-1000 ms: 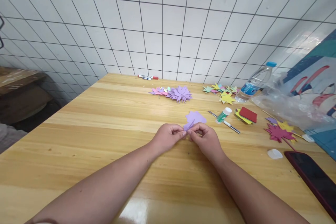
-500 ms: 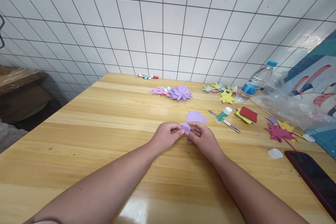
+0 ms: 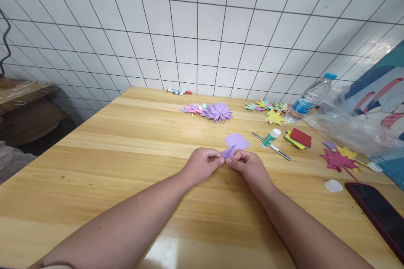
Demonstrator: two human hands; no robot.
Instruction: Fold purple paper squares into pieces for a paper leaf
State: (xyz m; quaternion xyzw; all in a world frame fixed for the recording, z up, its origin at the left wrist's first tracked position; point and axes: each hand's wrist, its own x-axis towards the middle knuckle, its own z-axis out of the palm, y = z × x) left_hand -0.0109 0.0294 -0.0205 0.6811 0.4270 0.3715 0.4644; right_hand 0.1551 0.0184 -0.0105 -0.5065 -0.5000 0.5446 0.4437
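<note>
A small folded piece of purple paper (image 3: 227, 152) is pinched between my two hands, just above the wooden table (image 3: 126, 164). My left hand (image 3: 203, 164) grips its left side with thumb and fingers closed. On the right side, my right hand (image 3: 249, 168) pinches the lower edge. One fold of the paper stands up in a point. Right behind it lies a flat purple paper shape with a jagged edge (image 3: 236, 139). A glue stick (image 3: 270, 138) with a green label and a slim craft knife (image 3: 280, 153) lie to the right of that.
Purple paper leaves (image 3: 218, 112) and multicoloured ones (image 3: 273, 115) lie farther back. At right are a water bottle (image 3: 307, 100), coloured paper squares (image 3: 299, 138), a dark red paper leaf (image 3: 337, 159), a white cap (image 3: 333, 185) and a phone (image 3: 378, 210). Markers (image 3: 179, 91) lie by the wall.
The small purple paper has been opened out or turned between my fingers; it now shows a raised, pointed fold. My right hand has shifted slightly right. The view has moved a little.
</note>
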